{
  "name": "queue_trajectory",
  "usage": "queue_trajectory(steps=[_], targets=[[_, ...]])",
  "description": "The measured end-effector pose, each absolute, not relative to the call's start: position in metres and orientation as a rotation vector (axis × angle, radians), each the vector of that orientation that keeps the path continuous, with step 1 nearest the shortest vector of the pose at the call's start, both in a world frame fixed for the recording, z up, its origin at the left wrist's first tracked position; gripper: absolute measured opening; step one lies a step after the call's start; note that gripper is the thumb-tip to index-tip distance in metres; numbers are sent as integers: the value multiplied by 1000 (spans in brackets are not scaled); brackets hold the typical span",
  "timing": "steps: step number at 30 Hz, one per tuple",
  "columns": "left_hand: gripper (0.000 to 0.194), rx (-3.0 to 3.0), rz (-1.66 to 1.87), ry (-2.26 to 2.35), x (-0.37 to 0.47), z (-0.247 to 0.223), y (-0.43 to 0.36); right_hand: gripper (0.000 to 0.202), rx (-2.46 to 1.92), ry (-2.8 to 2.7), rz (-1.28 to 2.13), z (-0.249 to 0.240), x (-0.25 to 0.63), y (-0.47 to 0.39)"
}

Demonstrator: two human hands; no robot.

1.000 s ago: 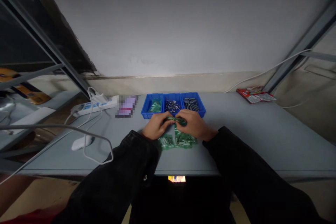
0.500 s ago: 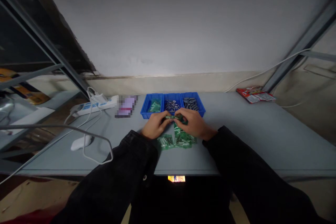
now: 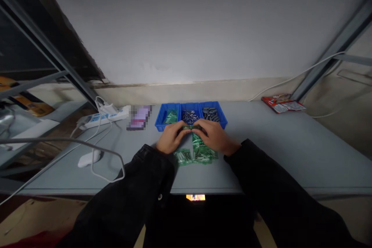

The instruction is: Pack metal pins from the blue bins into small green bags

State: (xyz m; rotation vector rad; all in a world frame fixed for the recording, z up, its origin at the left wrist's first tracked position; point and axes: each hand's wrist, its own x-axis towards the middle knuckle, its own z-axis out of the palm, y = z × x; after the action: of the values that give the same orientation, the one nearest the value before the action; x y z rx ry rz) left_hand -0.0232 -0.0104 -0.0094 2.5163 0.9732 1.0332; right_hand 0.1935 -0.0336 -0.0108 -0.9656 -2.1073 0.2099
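Observation:
My left hand [image 3: 171,139] and my right hand [image 3: 214,136] meet over the grey table [image 3: 276,151], both gripping a small green circuit board [image 3: 192,128] between their fingertips. Just below the hands lies a pile of green circuit boards [image 3: 196,155]. Right behind the hands stand three blue bins: the left bin [image 3: 167,116] holds green boards, the middle bin [image 3: 190,115] small metal parts, the right bin [image 3: 213,114] darker grey parts.
A white power strip [image 3: 101,118] with cables lies at the back left, a white mouse-like object [image 3: 88,158] nearer the front left. A blurred purple item [image 3: 139,117] sits left of the bins. Red packets [image 3: 283,104] lie at the back right. Metal shelving stands on the left.
Both hands have lifted the green board slightly up and toward the bins. Everything else stays put.

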Motion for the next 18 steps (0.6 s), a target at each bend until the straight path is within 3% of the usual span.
queue_trajectory(steps=[18], targets=[[34,2385,1003,949,-25,-3,-13,25,-1004,-2079,161,-10,193,-32]])
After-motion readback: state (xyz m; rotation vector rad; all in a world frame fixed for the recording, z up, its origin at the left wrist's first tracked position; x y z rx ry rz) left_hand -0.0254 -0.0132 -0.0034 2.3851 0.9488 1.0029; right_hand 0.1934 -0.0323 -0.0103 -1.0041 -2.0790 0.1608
